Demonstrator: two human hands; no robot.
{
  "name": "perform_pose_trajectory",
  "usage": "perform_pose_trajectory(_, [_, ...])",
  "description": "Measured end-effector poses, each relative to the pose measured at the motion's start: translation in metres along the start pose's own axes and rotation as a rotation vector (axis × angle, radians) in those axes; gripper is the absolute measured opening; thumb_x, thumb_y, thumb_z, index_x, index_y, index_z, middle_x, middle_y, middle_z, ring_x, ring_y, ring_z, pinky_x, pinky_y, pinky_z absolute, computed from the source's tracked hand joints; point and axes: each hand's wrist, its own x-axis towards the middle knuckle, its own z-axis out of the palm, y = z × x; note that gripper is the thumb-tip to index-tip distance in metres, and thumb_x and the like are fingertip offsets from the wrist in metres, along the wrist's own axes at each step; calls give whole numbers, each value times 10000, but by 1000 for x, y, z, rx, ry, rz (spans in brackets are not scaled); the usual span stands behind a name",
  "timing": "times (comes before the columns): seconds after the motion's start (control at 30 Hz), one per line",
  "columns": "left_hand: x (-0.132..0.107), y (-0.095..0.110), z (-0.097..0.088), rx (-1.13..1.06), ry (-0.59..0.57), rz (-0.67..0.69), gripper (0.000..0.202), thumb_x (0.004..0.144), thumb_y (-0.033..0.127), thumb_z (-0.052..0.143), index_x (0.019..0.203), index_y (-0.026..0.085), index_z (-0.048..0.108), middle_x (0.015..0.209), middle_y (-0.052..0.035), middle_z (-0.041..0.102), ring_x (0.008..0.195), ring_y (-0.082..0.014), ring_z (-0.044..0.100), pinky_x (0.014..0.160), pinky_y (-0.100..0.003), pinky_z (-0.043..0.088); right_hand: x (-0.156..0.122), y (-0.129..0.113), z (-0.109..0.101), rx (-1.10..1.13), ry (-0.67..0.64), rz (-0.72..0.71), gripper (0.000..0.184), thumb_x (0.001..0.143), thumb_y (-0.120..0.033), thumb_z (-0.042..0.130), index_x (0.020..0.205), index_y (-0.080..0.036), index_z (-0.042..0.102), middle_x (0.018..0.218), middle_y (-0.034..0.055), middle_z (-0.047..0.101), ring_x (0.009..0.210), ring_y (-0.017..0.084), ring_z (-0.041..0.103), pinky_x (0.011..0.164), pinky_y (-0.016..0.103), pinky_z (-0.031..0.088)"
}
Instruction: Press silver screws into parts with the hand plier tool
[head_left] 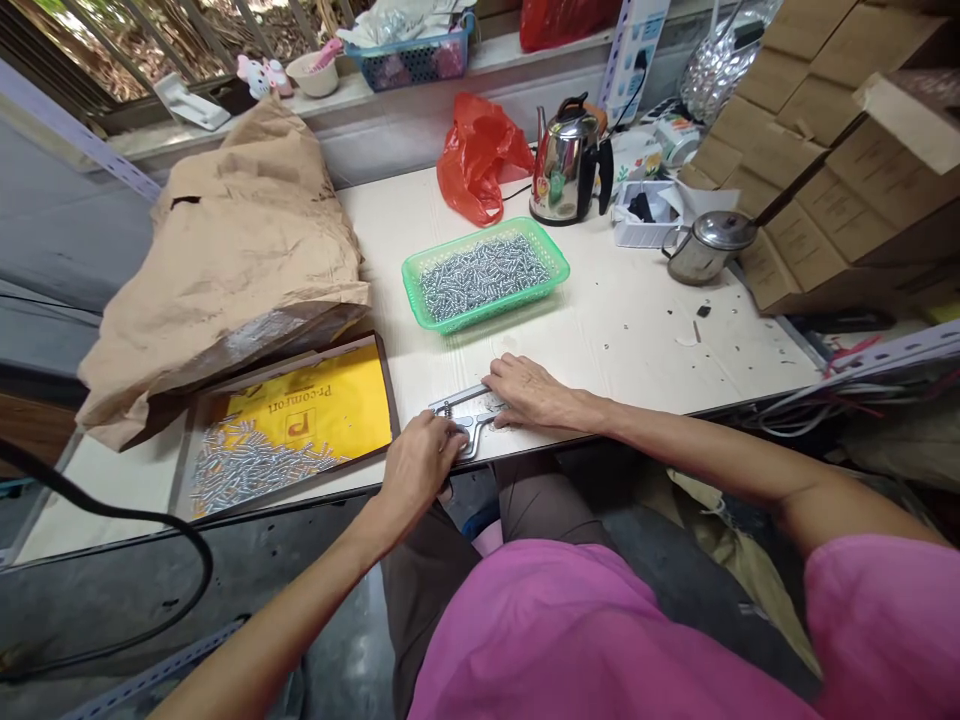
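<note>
At the table's front edge lies a grey metal frame-like piece [472, 424] with two long arms and what looks like a small dark coil between them. My left hand [420, 455] is closed on its left end, fingers bent and pressed together, partly hiding it. At its other end my right hand [529, 392] curls its fingers over the tips of the arms. Beyond the hands stands a green plastic basket [491, 317] filled with small silver metal parts. To the left, a shallow tray [388, 385] holds a yellow printed sheet [349, 395] and a heap of slim silver parts [255, 462].
A large brown paper bag [240, 240] covers the back left. Along the back are a red plastic bag [480, 160], a steel kettle [559, 165], a white basket [637, 230] and a lidded metal pot [705, 250]. Stacked cardboard boxes [847, 180] rise at right.
</note>
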Motion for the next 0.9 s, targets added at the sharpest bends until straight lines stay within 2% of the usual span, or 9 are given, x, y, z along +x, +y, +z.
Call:
perform_pose_trajectory(0.07, [4, 9, 5, 93, 91, 197, 238, 875, 329, 547, 1022, 174, 652, 1020, -95, 648, 971, -242, 579, 783, -318, 457, -1, -2, 0, 15, 3, 8, 439, 751, -398, 754, 1038, -100, 607, 1067, 137, 557, 1010, 255, 467, 804, 333, 367])
perform_pose_trajectory(0.13, [15, 14, 10, 150, 111, 345, 346, 843, 297, 605, 1162, 166, 583, 1175, -111, 604, 1098, -267, 520, 882, -352, 452, -3, -2, 1, 28, 7, 14, 460, 746, -399, 758, 1054, -95, 601, 1070, 141, 553, 1021, 259, 468, 804, 335, 379])
perform_pose_trajectory(0.2, [29, 15, 14, 180, 82, 432, 474, 822, 281, 637, 1258, 153, 506, 1259, -124, 561, 1132, -272, 495, 937, -377, 438, -5, -1, 1, 36, 4, -2, 526, 733, -416, 763, 1105, -91, 581, 1082, 142, 550, 1022, 264, 471, 799, 337, 394])
perform_pose_trajectory(0.27, [41, 14, 15, 210, 41, 472, 534, 821, 297, 639, 1300, 142, 460, 1248, -133, 559, 1107, -273, 501, 938, -388, 438, -9, 0, 0, 28, 0, -2, 607, 717, -435, 768, 1166, -87, 552, 1104, 145, 548, 1012, 271, 478, 797, 346, 406])
perform_pose_trajectory(0.33, [48, 12, 13, 250, 24, 487, 571, 821, 337, 639, 1315, 129, 440, 1198, -138, 570, 1062, -280, 508, 912, -398, 445, -12, -1, -2, 12, -1, 23, 616, 724, -443, 758, 1179, -85, 548, 1121, 151, 551, 1014, 280, 484, 804, 358, 413])
perform_pose_trajectory(0.4, [53, 13, 10, 289, 15, 497, 590, 817, 368, 639, 1313, 117, 442, 1150, -142, 575, 1027, -285, 508, 884, -403, 450, -13, -4, -5, -3, -16, 60, 547, 745, -437, 743, 1132, -86, 580, 1115, 158, 561, 1028, 287, 489, 808, 359, 414])
perform_pose_trajectory(0.57, [57, 15, 5, 289, -23, 565, 428, 852, 381, 592, 1195, 128, 550, 1017, -115, 588, 961, -268, 513, 816, -380, 453, -10, -8, -8, -28, -69, 78, 332, 812, -339, 700, 1025, -92, 634, 1044, 148, 603, 1007, 256, 521, 807, 334, 401])
perform_pose_trajectory(0.73, [58, 13, 14, 210, 6, 494, 259, 888, 341, 546, 1058, 162, 625, 964, -91, 607, 944, -248, 523, 777, -355, 447, -9, -5, 1, 13, -37, 33, 195, 903, -271, 586, 993, -107, 640, 980, 120, 633, 953, 220, 548, 789, 309, 380])
perform_pose_trajectory(0.9, [57, 17, 15, 189, 1, 433, 225, 888, 340, 551, 1018, 183, 646, 948, -80, 624, 948, -242, 532, 770, -344, 458, -9, -4, 5, 23, -32, 41, 186, 933, -256, 532, 966, -116, 648, 944, 108, 632, 905, 199, 554, 764, 292, 372])
